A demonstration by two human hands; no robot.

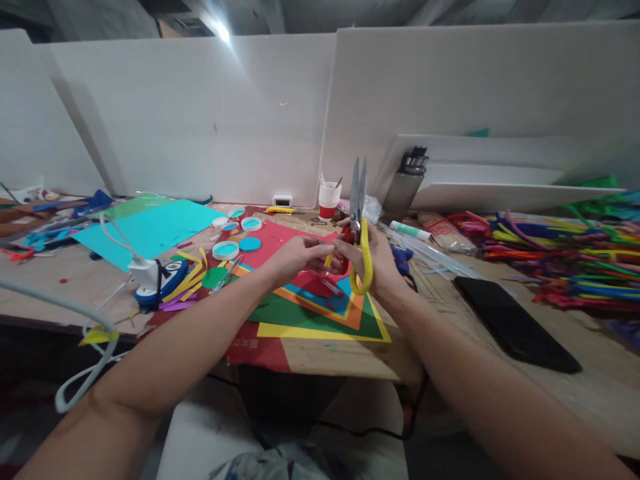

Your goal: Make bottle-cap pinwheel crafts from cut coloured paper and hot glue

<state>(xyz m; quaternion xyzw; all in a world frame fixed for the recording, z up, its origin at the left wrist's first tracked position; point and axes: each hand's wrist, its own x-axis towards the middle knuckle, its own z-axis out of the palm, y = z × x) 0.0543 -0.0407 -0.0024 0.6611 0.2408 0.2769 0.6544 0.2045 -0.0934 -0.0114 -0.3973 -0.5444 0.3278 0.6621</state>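
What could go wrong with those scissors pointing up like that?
The scissors stand blades parted in the right hand; a careless turn might nick the left hand close by. The small yellow piece between the hands could slip onto the colored paper below.

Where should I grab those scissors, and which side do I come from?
Best by the yellow handle loop, from below, on the wearer's side. The scissors have their blades pointing up and slightly apart, so coming from above would likely meet the edges. The right hand already holds them at the handle end.
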